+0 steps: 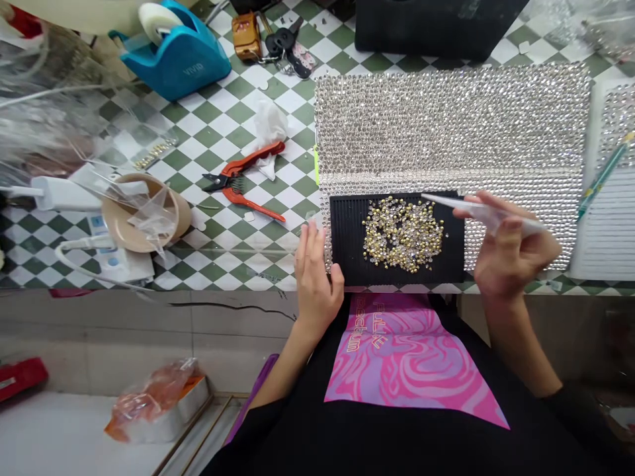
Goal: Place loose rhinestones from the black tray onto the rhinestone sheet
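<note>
A black ridged tray (347, 231) lies at the table's front edge with a loose pile of small gold and clear rhinestones (403, 235) on it. My left hand (317, 281) rests flat beside the tray's left edge, fingers stretched out and holding nothing. Above the tray's right end, my right hand (513, 248) grips a white pointed tool (476, 209), its tip pointing left over the tray's back edge. Behind and partly under the tray spreads a sheet covered in rows of silver rhinestones (446, 125).
Red-handled pliers (238, 175), crumpled tissue (270, 125), keys (288, 46) and a blue tape dispenser (183, 56) lie left. A beige cup (176, 211) holds plastic scraps. A black box (431, 26) stands behind; a teal pen (605, 175) lies on lined paper (605, 231) at right.
</note>
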### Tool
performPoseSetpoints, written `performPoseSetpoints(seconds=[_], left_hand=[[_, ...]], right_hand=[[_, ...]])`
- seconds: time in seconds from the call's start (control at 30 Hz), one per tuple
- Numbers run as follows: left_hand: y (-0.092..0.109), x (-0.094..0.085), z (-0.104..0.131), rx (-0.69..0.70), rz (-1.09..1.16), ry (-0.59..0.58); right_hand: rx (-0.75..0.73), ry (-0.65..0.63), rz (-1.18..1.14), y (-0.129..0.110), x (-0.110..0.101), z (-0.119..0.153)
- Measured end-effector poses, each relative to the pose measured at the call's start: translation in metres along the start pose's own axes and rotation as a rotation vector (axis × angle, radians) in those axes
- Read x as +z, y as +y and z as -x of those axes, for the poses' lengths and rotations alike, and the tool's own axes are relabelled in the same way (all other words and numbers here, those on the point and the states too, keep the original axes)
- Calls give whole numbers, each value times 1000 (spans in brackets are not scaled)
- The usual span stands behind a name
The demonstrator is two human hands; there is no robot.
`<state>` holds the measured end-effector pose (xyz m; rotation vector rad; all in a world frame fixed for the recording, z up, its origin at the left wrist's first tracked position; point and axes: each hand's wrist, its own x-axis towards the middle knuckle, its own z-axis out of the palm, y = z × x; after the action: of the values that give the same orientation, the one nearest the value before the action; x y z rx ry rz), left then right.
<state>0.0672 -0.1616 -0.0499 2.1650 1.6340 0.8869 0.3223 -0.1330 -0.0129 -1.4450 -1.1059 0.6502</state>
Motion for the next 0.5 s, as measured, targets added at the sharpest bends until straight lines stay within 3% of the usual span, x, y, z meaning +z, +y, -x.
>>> performPoseSetpoints(seconds=[0.07,0.23,0.5], left_hand=[[-8,-3,-1,-27,-28,78],[-27,-3,-5,-114,-115,173],[-25,4,-6,-169,-129,291]], right_hand=[[-59,-44,-129,-8,9,-22],[0,-398,-247,-12,50,-65],[88,-597,-183,-11,103,-77]])
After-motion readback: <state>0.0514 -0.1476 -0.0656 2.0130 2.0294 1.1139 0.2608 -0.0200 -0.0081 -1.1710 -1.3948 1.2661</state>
